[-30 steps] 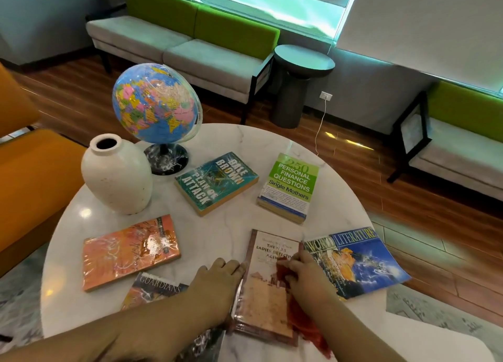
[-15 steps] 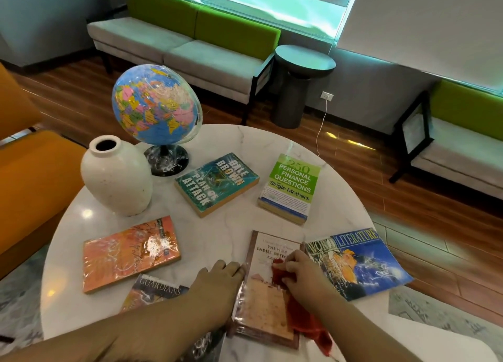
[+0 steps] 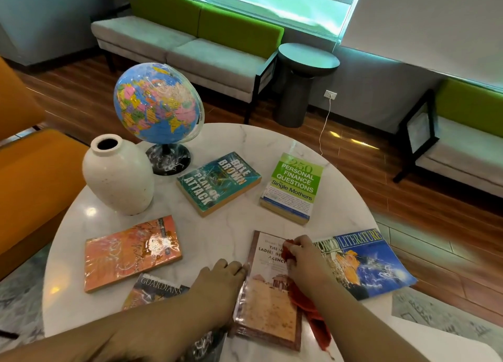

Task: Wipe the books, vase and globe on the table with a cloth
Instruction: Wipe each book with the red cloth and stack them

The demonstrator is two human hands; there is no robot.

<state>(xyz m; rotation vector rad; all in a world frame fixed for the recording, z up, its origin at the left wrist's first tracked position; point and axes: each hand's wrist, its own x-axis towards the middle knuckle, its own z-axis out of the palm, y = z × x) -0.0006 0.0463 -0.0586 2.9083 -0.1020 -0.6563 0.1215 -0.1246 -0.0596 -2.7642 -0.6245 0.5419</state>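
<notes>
While the right hand (image 3: 304, 263) lies on the upper half of the brown book (image 3: 268, 307) at 6 o'clock on the round bench (image 3: 245, 143), its fingers (image 3: 299, 243) are curled tight on a red cloth (image 3: 310, 310). One bunch of cloth shows at the fingertips; the rest trails under the wrist toward 5 o'clock, over the book's right edge.

The left hand (image 3: 217, 282) sits just beside the book at its 9 o'clock edge, fingers (image 3: 234, 266) together and bent against that edge; I cannot tell whether they hook round it.

A blue book (image 3: 373, 263) lies at 4 o'clock, a green book (image 3: 294, 187) at 1, a teal book (image 3: 217, 182) near the middle, an orange book (image 3: 130, 252) at 8 and a dark book (image 3: 158, 291) at 7, partly under the left forearm. The vase (image 3: 118, 179) stands upright at 10, the globe (image 3: 156, 103) just behind it at 11.
</notes>
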